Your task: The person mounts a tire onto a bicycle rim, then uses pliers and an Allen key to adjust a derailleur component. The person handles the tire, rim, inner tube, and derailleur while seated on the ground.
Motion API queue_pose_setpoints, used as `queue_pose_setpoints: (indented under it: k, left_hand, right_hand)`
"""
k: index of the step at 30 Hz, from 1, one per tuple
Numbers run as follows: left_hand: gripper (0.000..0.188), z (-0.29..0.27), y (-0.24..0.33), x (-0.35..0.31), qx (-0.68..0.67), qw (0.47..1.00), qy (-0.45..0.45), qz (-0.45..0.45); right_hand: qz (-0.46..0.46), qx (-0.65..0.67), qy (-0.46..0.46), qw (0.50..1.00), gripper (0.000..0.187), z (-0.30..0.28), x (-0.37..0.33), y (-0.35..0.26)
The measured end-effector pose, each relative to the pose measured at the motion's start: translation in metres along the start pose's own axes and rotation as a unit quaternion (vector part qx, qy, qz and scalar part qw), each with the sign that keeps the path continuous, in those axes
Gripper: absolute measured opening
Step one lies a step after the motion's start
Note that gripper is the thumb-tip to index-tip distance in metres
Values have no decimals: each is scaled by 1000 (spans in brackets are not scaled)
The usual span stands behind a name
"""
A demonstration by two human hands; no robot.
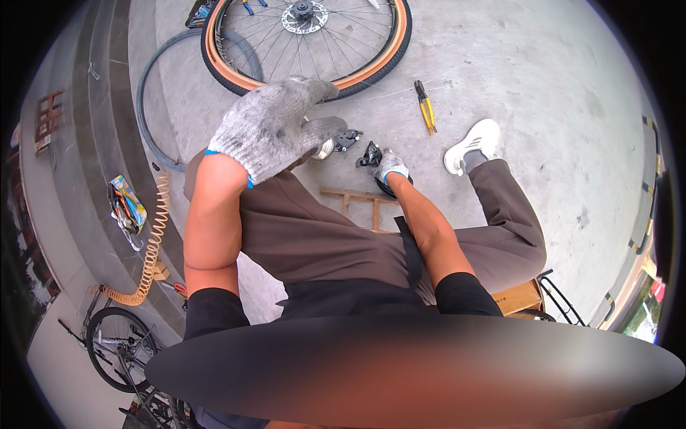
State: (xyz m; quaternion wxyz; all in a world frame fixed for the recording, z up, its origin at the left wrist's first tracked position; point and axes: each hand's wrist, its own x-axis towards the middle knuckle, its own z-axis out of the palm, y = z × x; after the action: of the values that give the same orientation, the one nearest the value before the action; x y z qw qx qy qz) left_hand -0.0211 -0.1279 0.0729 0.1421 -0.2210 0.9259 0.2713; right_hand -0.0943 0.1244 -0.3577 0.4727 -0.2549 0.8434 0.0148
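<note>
A: Obstructions on my feed?

B: Left hand [275,121], fingers and thumb parted, masks part of one tan-walled bicycle wheel [304,18]. One pair of yellow-handled pliers [427,113] lies nearby.

A: Counts, grip?

B: Two black bicycle components [370,155] between the hands; right hand [391,164] at one, its grip I cannot tell. Grey knit gloves [241,136], concrete floor [550,121].

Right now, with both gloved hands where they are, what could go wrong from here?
The small black mechanical part beside the partly hidden white left shoe might get kicked if that foot shifts.

The yellow-handled pliers lie loose on the grey concrete floor near the white right shoe, so they could be a trip hazard.

The right hand, in a grey knit glove, is at another small black part; its grip is unclear, so that part might slip.
</note>
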Motion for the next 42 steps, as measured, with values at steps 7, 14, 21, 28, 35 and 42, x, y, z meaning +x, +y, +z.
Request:
queue_pose_setpoints:
  k: [7, 14, 21, 28, 35, 42]
  left_hand:
    - [49, -4, -4, -3, -19, 1000, -13, -14]
    - [57, -3, -13, -5, -15, 999, 36, 37]
    - [51, -8, -6, -6, -50, 999, 0, -17]
    - [51, -10, -2, 2, -23, 1000, 9, -18]
    - [49, -2, -8, 13, -54, 998, -15, -25]
    - [46, 0, -8, 22, 8, 999, 6, 32]
  right_hand:
    - [-5, 49, 62, 997, 30, 12, 9, 9]
    - [-172, 148, 87, 970, 43, -18, 42, 47]
    - [-150, 90, 143, 974, 40, -50, 49, 53]
    - [-264, -58, 130, 954, 45, -74, 22, -31]
    - [-264, -137, 107, 949, 28, -28, 16, -103]
    - [-295, -15, 181, 938, 26, -25, 18, -47]
